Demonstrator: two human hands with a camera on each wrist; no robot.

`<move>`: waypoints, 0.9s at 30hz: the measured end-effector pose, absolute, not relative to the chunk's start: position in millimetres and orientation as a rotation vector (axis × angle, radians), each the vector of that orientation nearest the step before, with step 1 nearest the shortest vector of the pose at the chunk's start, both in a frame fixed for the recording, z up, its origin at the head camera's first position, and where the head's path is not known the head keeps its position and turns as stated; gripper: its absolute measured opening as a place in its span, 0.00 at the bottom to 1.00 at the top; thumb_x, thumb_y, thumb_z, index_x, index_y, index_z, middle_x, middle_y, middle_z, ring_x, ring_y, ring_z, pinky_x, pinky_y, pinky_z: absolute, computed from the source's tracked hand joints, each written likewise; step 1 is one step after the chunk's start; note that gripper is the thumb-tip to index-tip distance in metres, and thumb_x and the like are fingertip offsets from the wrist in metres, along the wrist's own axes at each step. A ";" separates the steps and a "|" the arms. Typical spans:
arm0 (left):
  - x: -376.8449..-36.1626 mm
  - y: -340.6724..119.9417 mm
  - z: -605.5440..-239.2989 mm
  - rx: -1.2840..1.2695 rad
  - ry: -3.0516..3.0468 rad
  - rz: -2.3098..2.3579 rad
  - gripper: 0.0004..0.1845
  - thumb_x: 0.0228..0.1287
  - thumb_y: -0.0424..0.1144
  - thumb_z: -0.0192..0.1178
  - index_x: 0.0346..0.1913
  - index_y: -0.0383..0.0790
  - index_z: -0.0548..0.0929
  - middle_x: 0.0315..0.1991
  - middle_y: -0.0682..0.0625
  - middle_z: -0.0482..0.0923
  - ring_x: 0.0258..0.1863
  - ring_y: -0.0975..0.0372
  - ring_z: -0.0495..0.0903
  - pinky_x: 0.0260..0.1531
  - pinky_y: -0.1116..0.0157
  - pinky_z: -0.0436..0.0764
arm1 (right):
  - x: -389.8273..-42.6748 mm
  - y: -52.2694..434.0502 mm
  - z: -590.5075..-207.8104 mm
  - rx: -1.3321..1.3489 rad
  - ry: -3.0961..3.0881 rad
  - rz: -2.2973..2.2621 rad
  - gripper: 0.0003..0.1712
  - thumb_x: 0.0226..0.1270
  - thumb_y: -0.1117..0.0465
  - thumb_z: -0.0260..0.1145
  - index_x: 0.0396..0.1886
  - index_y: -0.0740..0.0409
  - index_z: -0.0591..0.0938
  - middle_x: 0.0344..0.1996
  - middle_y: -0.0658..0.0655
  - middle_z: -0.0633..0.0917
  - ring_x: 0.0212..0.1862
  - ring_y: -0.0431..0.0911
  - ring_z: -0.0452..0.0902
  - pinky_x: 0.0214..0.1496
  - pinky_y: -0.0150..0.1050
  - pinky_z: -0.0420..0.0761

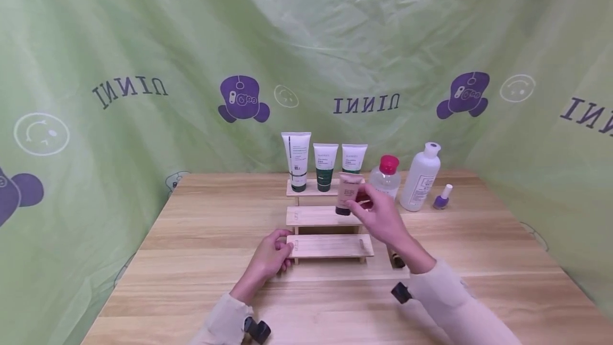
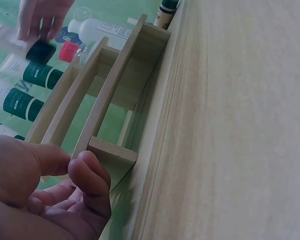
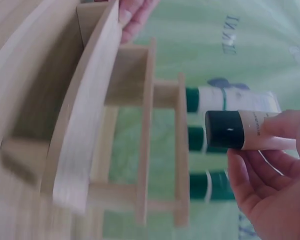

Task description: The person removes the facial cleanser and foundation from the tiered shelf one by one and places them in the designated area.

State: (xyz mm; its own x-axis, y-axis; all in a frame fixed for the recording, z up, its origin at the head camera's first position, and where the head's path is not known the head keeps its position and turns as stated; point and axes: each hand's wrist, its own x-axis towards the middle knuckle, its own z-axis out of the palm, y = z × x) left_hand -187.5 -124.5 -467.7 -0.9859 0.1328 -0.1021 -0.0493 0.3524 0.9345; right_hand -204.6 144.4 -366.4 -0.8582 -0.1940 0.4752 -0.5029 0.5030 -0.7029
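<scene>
A pinkish cosmetic tube [image 1: 348,191] with a black cap is pinched between the thumb and fingers of my right hand [image 1: 381,215]. It hangs cap down in front of the top step of a wooden tiered stand [image 1: 330,246]. In the right wrist view, the tube's black cap [image 3: 224,130] points toward the stand. My left hand [image 1: 269,255] grips the left end of the stand's lowest step, thumb and fingers on its edge [image 2: 82,150]. On the top step stand a tall white tube [image 1: 297,158] and two shorter white-and-green tubes [image 1: 325,166], one partly hidden.
Right of the stand are a clear bottle with a red cap [image 1: 389,165], a white bottle [image 1: 421,177] and a purple nail polish bottle [image 1: 441,201]. A small dark-and-tan container [image 1: 397,260] lies by the stand's lower right, partly behind my right forearm. A green curtain [image 1: 306,41] hangs behind the table.
</scene>
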 end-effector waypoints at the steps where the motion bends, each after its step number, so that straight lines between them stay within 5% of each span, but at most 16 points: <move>1: -187.5 -124.5 -467.8 0.076 2.445 1.702 0.18 0.69 0.33 0.55 0.60 0.36 0.74 0.20 0.49 0.76 0.14 0.62 0.75 0.15 0.68 0.73 | -202.0 151.6 -364.9 0.558 -2.422 1.291 0.12 0.64 0.65 0.68 0.46 0.64 0.80 0.38 0.61 0.86 0.38 0.50 0.82 0.40 0.36 0.83; 12: -188.3 -124.3 -469.0 0.056 2.441 1.690 0.19 0.69 0.34 0.56 0.61 0.37 0.74 0.19 0.49 0.76 0.15 0.61 0.75 0.15 0.67 0.74 | -180.3 223.0 -356.7 0.384 -2.398 1.200 0.13 0.64 0.67 0.67 0.45 0.69 0.79 0.37 0.65 0.85 0.35 0.42 0.78 0.36 0.26 0.80; 27: -186.7 -124.2 -467.4 0.046 2.425 1.703 0.18 0.70 0.34 0.56 0.61 0.37 0.74 0.20 0.48 0.76 0.15 0.61 0.75 0.16 0.67 0.75 | -171.1 274.1 -360.6 0.245 -2.465 1.244 0.17 0.66 0.66 0.65 0.51 0.72 0.78 0.43 0.70 0.83 0.35 0.31 0.77 0.35 0.26 0.79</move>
State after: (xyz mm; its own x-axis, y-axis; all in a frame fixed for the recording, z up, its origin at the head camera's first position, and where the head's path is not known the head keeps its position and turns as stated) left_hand -186.7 -124.2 -467.4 -0.9837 0.1272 -0.1273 -0.0765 0.3445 0.9357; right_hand -171.1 274.1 -360.6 -0.9174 0.0098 0.3979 -0.3142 0.5959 -0.7390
